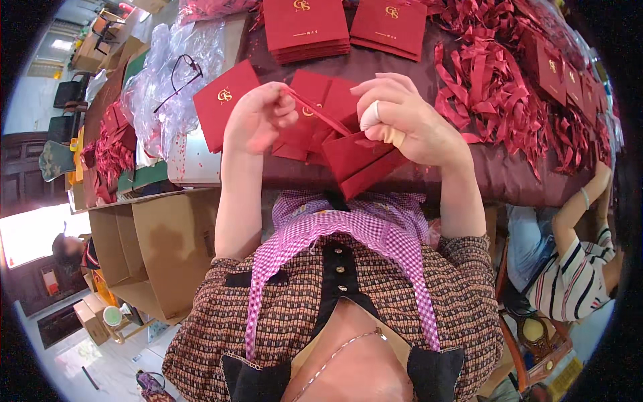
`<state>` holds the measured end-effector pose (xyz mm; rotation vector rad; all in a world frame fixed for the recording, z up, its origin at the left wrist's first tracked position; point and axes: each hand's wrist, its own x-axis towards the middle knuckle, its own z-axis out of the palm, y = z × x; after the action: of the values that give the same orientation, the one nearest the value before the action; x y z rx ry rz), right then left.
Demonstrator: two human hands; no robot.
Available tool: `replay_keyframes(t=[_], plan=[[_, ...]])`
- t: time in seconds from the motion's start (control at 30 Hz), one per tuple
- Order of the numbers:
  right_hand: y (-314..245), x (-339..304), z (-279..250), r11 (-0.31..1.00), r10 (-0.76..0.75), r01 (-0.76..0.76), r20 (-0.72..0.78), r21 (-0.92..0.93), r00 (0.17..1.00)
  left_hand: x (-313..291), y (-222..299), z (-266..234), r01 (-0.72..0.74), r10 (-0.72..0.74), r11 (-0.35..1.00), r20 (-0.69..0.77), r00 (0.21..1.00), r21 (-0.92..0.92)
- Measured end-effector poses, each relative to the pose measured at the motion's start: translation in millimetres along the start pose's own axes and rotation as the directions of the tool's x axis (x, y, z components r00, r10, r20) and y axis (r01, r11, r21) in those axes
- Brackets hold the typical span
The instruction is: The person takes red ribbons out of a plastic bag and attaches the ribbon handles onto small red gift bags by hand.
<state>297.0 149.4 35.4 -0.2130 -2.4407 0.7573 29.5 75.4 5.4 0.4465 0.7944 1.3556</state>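
My left hand (264,117) is closed, pinching one end of a red ribbon (320,112) between thumb and fingers. The ribbon runs down to the right, into the top of a red paper gift bag (362,159) that hangs tilted over the table's near edge. At that bag's upper right rim is my right hand (412,120), its fingers curled and pinching there; pale covers wrap some of its fingertips. Behind my hands lie more flat red bags (311,100), overlapping. Another red bag (224,97) lies beside my left wrist.
Two stacks of red bags (308,33) stand at the back. A heap of loose red ribbons (485,100) covers the right. Glasses (181,84) rest on clear plastic at the left. A cardboard box (161,248) stands below left; a co-worker (569,275) sits at the right.
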Motion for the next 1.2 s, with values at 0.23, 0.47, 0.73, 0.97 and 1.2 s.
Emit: replay_keyframes(t=[0.23, 0.47, 0.73, 0.97, 1.2], plan=[[-1.0, -1.0, 1.7, 0.995, 0.077, -0.076, -0.018, 0.058, 0.997, 8.5, -6.8, -9.8, 0.266, -0.169, 0.797, 0.223, 0.960, -0.542], [-1.7, 3.2, 18.5, 0.993, 0.062, -0.041, -0.197, 0.108, 0.979, -0.6, -39.5, 21.2, -0.060, 0.062, 0.998, 0.230, 0.971, -0.017], [2.1, 4.3, 29.7, 0.920, 0.089, -0.011, -0.180, 0.392, 0.980, -15.7, -44.4, 31.8, -0.076, 0.005, 0.911, 0.173, 0.985, 0.406], [29.7, -27.3, 22.8, 0.906, 0.400, -0.411, -0.515, 0.098, 0.758, -10.7, -26.7, 32.3, -0.316, 0.336, 0.788, 0.062, 0.940, 0.529], [44.8, -89.7, 22.2, 0.647, 0.471, -0.637, -0.436, -0.419, 0.766, -4.5, -24.9, 22.0, -0.262, 0.456, 0.680, -0.116, 0.882, 0.685]])
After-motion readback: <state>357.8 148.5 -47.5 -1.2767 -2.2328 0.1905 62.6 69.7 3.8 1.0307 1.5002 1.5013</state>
